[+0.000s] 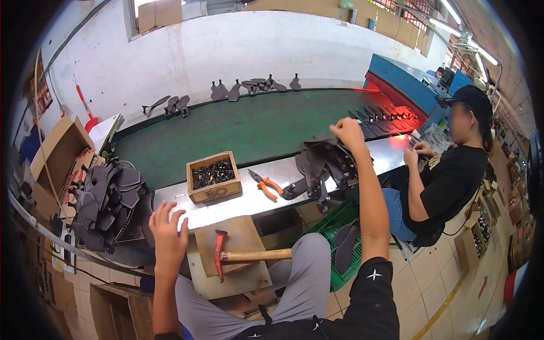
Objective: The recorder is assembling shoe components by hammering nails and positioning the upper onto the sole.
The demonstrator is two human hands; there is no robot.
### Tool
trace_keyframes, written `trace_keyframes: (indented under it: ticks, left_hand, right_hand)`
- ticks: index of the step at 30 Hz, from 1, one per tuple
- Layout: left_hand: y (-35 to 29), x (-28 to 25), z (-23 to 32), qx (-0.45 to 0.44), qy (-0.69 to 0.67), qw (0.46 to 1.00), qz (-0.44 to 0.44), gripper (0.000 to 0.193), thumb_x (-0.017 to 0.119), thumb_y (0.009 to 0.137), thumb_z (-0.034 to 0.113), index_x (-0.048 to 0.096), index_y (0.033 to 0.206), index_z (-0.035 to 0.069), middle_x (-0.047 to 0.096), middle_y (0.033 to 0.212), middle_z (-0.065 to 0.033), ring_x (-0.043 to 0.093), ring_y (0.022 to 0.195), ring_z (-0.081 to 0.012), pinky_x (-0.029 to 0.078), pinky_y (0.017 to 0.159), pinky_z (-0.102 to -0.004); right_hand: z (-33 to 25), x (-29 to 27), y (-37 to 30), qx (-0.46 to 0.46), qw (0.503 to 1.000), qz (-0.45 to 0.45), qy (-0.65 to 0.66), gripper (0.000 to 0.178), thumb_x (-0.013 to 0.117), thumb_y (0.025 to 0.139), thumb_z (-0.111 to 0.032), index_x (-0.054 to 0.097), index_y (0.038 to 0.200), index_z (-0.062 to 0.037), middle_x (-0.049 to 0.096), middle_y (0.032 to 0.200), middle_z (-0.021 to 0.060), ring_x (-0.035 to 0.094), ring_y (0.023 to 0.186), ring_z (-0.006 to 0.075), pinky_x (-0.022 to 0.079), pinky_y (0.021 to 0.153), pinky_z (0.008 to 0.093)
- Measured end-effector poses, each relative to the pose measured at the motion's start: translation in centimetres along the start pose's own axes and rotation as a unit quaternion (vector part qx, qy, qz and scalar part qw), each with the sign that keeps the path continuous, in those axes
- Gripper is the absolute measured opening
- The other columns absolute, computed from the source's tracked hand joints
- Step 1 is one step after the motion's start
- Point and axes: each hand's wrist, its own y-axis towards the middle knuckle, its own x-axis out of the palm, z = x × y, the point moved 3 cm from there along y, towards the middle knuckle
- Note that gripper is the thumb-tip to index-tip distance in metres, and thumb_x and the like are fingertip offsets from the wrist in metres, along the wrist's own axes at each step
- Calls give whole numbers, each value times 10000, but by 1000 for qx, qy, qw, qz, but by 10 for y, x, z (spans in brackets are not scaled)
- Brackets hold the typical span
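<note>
- The left hand (168, 229) is near the front edge of the metal ledge (195, 214), fingers loosely spread and bent a little; it seems to hold nothing.
- The right hand (348, 133) is raised at the far side of the right pile (323, 161) of dark soles, fingers curled in; whether anything is pinched there I cannot tell.
- The right pile overhangs the front of the ledge, the right forearm passing in front of its right side; the left pile (105, 198) is heaped beyond the left hand, in front of an open carton (61, 148).
- Between the piles stand a wooden box (214, 192) of small black parts and, just right of it, orange-handled pliers (266, 184).
- A hammer (249, 256) lies across a board (238, 235) by the person's knees; a green crate (340, 279) with soles in it is on the floor, partly hidden by the right arm.
- Behind the ledge runs a green belt (226, 127); more soles line its far edge, others lie under red light at its right end, near a seated co-worker (456, 175) in black.
</note>
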Motion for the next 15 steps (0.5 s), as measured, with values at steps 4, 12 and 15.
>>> trace_keyframes:
  ticks: [4, 12, 15]
  left_hand:
    - [6, 8, 26, 21, -150, 988, -41, 378, 696, 839, 76, 590, 1198, 26, 549, 1300, -166, 448, 1313, -368, 320, 1107, -469]
    - [34, 3, 84, -22, -597, 802, 7, 650, 699, 901, 269, 409, 1414, -6, 473, 1431, -190, 450, 1360, -299, 350, 1129, -404]
    - [6, -11, 57, -73, -602, 793, 67, 517, 611, 961, 117, 354, 1399, 19, 569, 1292, -173, 646, 1114, -254, 510, 942, -345]
  right_hand:
    - [-69, -33, -18, 178, 743, -4, 645, 238, 708, 878, -273, 623, 780, -73, 516, 633, -23, 420, 485, 48, 349, 429, 214]
    - [-291, -91, -198, -155, 541, -378, 735, 497, 507, 1024, -426, 513, 1266, 7, 630, 942, 83, 649, 829, 166, 529, 679, 280]
    - [-275, -63, -232, -219, 763, -167, 585, 730, 630, 930, -489, 382, 1401, 11, 564, 1219, 201, 607, 1084, 261, 496, 892, 378]
